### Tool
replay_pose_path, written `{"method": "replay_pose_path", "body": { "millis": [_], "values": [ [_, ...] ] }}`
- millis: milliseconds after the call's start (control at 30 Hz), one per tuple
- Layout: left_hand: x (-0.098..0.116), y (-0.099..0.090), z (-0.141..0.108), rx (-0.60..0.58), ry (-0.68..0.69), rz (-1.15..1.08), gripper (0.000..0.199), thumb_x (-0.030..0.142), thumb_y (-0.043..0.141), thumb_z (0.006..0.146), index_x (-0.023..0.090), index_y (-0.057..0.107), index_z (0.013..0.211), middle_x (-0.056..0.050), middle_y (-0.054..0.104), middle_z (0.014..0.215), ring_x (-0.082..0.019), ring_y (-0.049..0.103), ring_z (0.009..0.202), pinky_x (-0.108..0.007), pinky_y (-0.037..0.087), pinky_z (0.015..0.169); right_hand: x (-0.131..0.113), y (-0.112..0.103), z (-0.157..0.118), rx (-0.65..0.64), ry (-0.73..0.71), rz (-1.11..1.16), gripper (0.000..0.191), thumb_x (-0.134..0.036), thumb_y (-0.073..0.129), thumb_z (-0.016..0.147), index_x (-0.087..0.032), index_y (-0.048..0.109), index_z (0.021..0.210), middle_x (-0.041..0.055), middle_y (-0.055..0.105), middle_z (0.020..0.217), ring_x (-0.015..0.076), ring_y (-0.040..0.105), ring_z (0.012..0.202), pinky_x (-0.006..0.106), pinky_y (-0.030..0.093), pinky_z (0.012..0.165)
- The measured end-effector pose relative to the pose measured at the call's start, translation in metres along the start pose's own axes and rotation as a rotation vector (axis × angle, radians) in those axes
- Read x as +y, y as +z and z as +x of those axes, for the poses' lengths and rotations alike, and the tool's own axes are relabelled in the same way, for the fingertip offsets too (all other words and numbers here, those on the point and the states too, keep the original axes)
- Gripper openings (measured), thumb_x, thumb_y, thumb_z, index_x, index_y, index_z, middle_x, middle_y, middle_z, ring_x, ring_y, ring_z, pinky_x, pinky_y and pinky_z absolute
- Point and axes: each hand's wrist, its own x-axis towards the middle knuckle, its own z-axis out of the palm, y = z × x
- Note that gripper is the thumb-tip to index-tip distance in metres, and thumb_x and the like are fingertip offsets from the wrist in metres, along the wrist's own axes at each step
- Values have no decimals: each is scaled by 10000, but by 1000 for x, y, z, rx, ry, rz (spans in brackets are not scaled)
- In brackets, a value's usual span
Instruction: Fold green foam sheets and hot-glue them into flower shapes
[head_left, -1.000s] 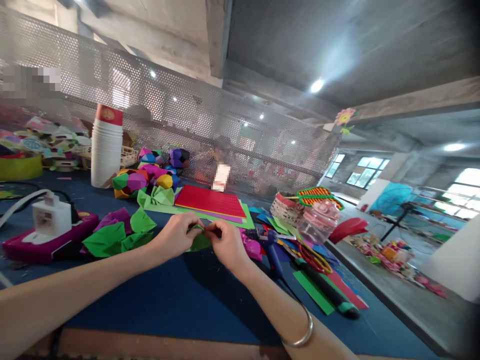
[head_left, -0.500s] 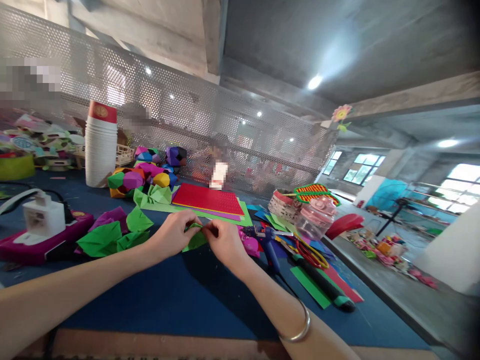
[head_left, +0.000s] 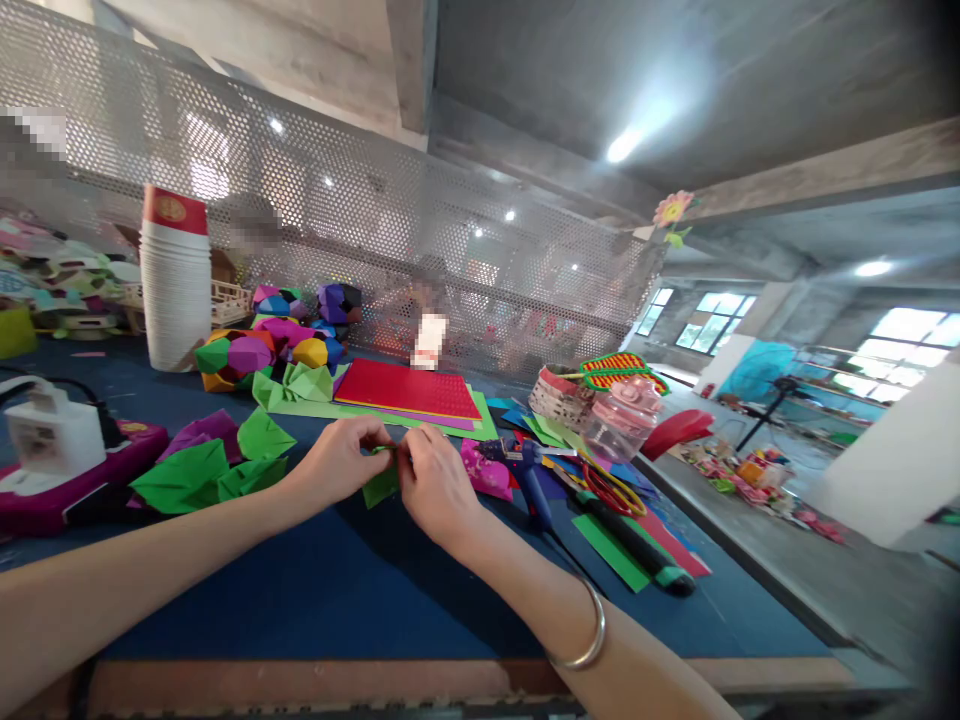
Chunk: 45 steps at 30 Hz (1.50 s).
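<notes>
A small piece of green paper hangs between my two hands above the blue table, partly hidden by my fingers. My left hand pinches it from the left, thumb and forefinger pressed together. From the right my right hand grips the same paper, its fingers curled over the edge. Folded green paper leaves lie left of my left hand, with a folded purple paper piece behind them. A blue glue gun lies just right of my right hand, beside a pink patterned piece.
Red sheets lie stacked behind my hands. At the left stand a paper cup stack and a purple power strip with a white plug. Colourful paper balls sit farther back. A black-handled tool and a clear jar are at right.
My right hand has turned, its back now showing more, with its fingers curled over the paper. The green paper stays between both hands. The whole view has shifted slightly.
</notes>
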Motion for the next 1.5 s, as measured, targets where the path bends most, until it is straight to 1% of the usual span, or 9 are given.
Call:
{"method": "replay_pose_path", "body": {
  "millis": [200,300,533,733,867,1000,1167,1367,1500],
  "values": [
    [-3,-4,9,-148,-149,-304,288,363,631,684,142,667,866,-37,700,794,-179,633,732,-270,485,673,10,-7,7,-43,120,83,103,-143,485,893,-186,528,810,33,600,779,176,558,747,271,365,658],
    [1,-11,9,-177,-216,-343,372,412,627,694,134,687,935,-34,706,790,-155,613,656,-240,467,598,11,-10,9,-32,111,84,134,-155,455,920,-180,541,820,40,606,795,179,563,759,275,374,666],
    [-3,-14,8,-98,-145,-210,275,368,581,701,145,733,754,-4,677,635,-164,594,625,-216,441,556,7,-7,7,33,44,89,184,-245,581,871,-186,535,1039,72,600,1013,212,566,938,311,438,783],
    [-2,-10,7,-102,-97,-186,248,344,577,699,142,717,731,-4,674,648,-173,602,665,-220,453,599,8,-8,8,14,8,-9,62,-180,591,842,-190,564,897,47,595,914,204,562,884,303,441,745],
    [-8,-8,9,-117,-168,-253,258,369,587,698,136,684,753,-2,663,653,-165,602,635,-224,443,572,4,-11,7,29,-5,1,43,-164,545,861,-183,580,876,52,605,896,198,566,870,295,436,741],
    [-9,-8,10,-145,-220,-378,243,327,639,644,124,668,775,-9,669,679,-170,614,646,-241,455,604,4,-11,8,66,12,107,131,-135,495,869,-181,606,816,45,628,834,177,586,800,275,434,711],
    [-1,-9,8,-171,-248,-428,204,313,653,645,125,661,726,-5,653,643,-158,602,619,-238,440,584,12,-10,15,3,186,360,125,-167,545,839,-180,659,792,30,687,756,171,633,713,257,459,651],
    [10,-12,5,-176,-464,-628,311,344,705,596,129,661,816,-22,685,699,-169,627,628,-265,491,586,7,-42,9,116,123,326,250,-90,426,842,-179,641,934,62,684,947,178,636,892,277,471,787],
    [12,-15,4,-175,-492,-657,336,360,729,577,129,660,812,-30,683,702,-186,633,660,-291,522,594,0,-74,-22,86,120,300,204,-73,451,790,-181,613,850,38,650,874,152,625,801,242,477,725]
  ]
}}
